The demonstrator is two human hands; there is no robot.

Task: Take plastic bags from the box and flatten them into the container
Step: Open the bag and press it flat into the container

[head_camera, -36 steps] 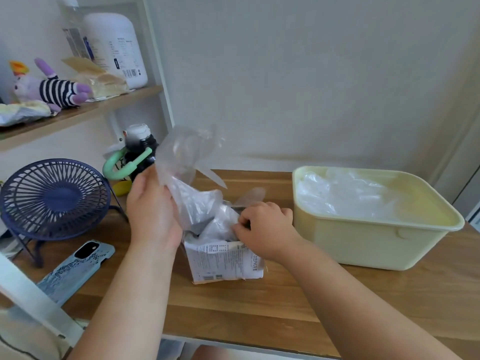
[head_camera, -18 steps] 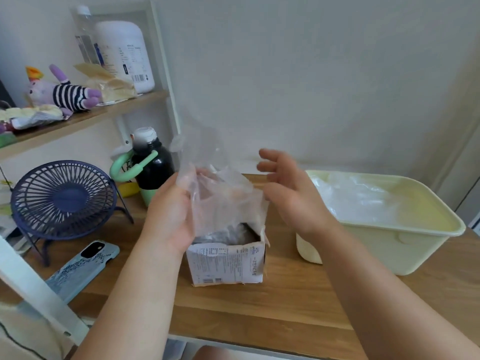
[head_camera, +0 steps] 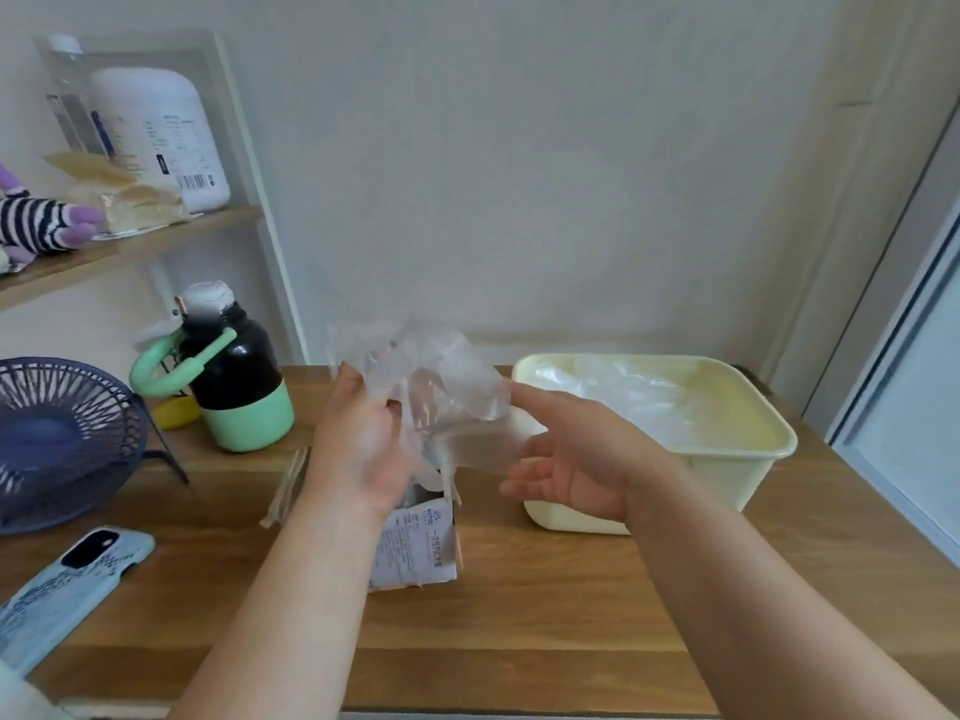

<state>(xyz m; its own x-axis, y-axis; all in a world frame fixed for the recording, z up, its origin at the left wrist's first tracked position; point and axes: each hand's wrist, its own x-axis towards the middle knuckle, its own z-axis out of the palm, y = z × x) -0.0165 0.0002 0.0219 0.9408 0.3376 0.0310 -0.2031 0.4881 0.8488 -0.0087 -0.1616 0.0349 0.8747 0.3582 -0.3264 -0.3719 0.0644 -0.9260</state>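
Note:
A clear crumpled plastic bag (head_camera: pixel 441 392) hangs in the air above the small cardboard box (head_camera: pixel 415 548) at the middle of the wooden table. My left hand (head_camera: pixel 358 444) grips the bag's left edge. My right hand (head_camera: pixel 566 459) is at the bag's right edge with its fingers spread and fairly straight, the index fingertip touching the plastic. The pale yellow container (head_camera: pixel 737 449) stands to the right with clear bags (head_camera: pixel 623 392) lying inside it. My left forearm hides much of the box.
A black and green bottle (head_camera: pixel 234 387) with a green handle stands left of the box. A dark blue fan (head_camera: pixel 57 444) and a phone in a light blue case (head_camera: pixel 67 579) lie further left. A wall shelf (head_camera: pixel 130 246) holds a jug and a plush toy.
The bag has come up out of the box. My right hand left the box top, opened, and now reaches the bag's right edge. The view has shifted slightly left.

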